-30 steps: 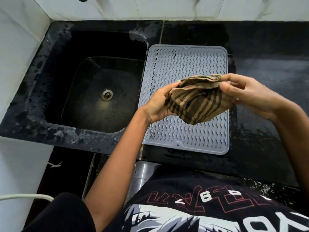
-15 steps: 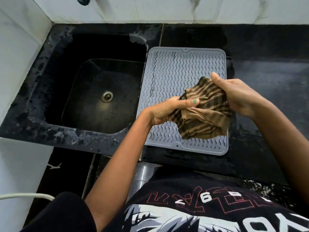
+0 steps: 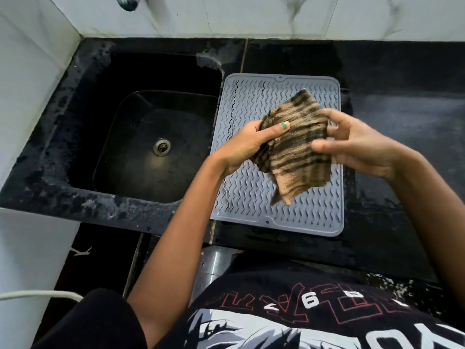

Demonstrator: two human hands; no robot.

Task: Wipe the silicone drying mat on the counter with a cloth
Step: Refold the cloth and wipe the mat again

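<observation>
A grey silicone drying mat (image 3: 251, 96) with wavy ridges lies flat on the black counter, right of the sink. A brown cloth with dark stripes (image 3: 294, 149) hangs crumpled in the air above the mat's middle. My left hand (image 3: 249, 142) grips the cloth's left side, thumb pressed on top. My right hand (image 3: 359, 147) is blurred at the cloth's right edge, fingers curled against the fabric. The cloth hides part of the mat's centre and does not touch it.
A black sink (image 3: 151, 137) with a metal drain (image 3: 161, 146) lies left of the mat. Black counter (image 3: 402, 122) stretches to the right. White tiled walls (image 3: 251, 13) stand behind and at left, with a tap (image 3: 127, 1) at the top.
Both hands have kept working the cloth above the mat. The cloth has turned and now hangs longer toward me; the right hand has shifted lower on its right edge.
</observation>
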